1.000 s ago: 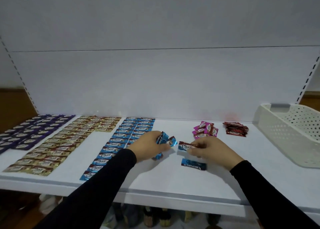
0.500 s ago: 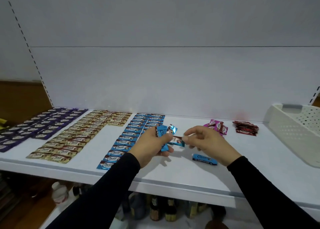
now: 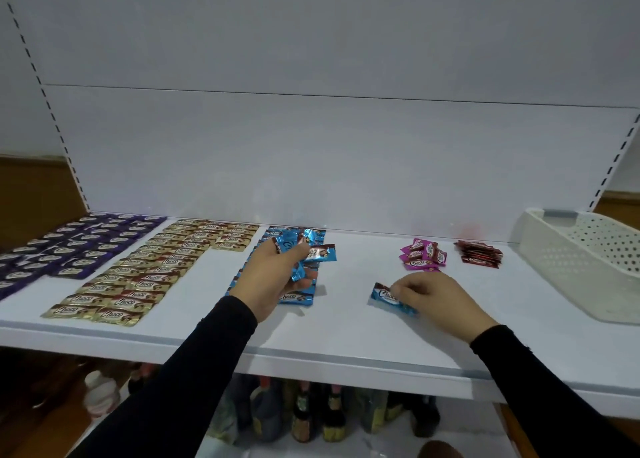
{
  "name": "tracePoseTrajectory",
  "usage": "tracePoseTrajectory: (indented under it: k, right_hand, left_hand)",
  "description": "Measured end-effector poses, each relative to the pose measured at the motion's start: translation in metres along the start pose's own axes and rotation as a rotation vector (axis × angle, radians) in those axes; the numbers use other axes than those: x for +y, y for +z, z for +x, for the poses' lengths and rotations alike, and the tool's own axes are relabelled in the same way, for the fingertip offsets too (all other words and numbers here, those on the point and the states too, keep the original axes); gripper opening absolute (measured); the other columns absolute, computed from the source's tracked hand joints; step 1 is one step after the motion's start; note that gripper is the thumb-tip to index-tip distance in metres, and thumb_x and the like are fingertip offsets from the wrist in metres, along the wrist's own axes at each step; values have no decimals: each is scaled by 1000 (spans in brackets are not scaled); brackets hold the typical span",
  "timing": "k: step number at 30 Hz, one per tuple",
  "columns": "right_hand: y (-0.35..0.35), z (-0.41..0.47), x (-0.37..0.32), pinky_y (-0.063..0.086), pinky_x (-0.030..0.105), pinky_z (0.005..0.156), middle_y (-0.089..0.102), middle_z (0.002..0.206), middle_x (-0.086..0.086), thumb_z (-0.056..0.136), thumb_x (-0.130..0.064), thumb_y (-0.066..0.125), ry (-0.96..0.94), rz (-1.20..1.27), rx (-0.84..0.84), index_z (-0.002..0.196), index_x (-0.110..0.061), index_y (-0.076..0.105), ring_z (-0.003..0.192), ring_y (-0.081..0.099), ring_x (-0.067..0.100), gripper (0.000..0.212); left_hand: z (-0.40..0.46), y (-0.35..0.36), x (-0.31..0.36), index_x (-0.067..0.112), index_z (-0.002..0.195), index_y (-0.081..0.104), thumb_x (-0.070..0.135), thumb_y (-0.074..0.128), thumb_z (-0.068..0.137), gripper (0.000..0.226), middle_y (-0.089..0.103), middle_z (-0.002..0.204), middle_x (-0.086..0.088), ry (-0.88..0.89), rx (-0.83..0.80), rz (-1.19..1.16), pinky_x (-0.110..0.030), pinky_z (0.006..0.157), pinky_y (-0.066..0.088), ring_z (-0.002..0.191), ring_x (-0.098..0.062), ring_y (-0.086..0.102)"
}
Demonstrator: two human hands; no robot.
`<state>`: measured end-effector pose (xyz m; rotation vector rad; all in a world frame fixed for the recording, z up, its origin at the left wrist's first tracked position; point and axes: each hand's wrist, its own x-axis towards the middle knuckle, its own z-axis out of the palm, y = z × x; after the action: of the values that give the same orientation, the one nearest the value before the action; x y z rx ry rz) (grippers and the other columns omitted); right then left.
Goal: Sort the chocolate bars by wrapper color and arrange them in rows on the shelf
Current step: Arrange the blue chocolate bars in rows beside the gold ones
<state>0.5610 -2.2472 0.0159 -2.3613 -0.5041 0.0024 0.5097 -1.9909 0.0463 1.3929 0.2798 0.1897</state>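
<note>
Smooth white shelf (image 3: 346,340), left hand (image 3: 273,277) gripping crinkly blue foil bars (image 3: 313,255), right hand (image 3: 433,298) pinching one

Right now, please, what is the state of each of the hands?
Left hand: closed, holding a bunch of blue bars.
Right hand: closed, pinching the single blue bar on the shelf.

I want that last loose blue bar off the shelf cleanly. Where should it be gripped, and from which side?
The loose blue bar lies flat on the shelf, its long axis running down to the right. Come from above and pinch across its two long edges near the middle; the right hand already touches its right part.
</note>
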Motion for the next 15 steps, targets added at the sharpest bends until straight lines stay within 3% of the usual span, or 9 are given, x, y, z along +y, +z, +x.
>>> tracePoseTrajectory:
  k: [3,6,11,15]
  right_hand:
    - [10,2,-9,48,15,62,72,85,-4,95,-20,63,122,395,-54,99,-19,74,69,62,1,12]
    - [19,4,-20,50,20,64,73,88,0,94,-12,62,122,494,-118,103,-17,73,72,63,5,15]
    - [50,5,-49,48,17,70,74,87,-9,92,-13,64,-66,251,-160,96,-25,74,73,61,1,17]
    - [89,5,-72,47,18,84,67,95,-15,91,-17,67,-209,83,-134,101,-21,75,88,62,4,14]
  left_hand:
    - [-1,-11,2,14,114,60,21,63,97,18,74,98,-12,11,22,-10,-25,50,55,69,-18,72]
    - [-2,-28,5,12,113,61,20,63,98,17,74,99,-15,32,44,-40,-24,49,55,67,-18,72]
    - [-1,-65,12,14,104,58,17,61,99,7,70,99,-12,84,184,-148,-23,49,56,70,-19,69]
    - [6,-89,12,16,108,61,18,60,99,9,70,100,-11,129,292,-166,-20,47,53,69,-16,68]
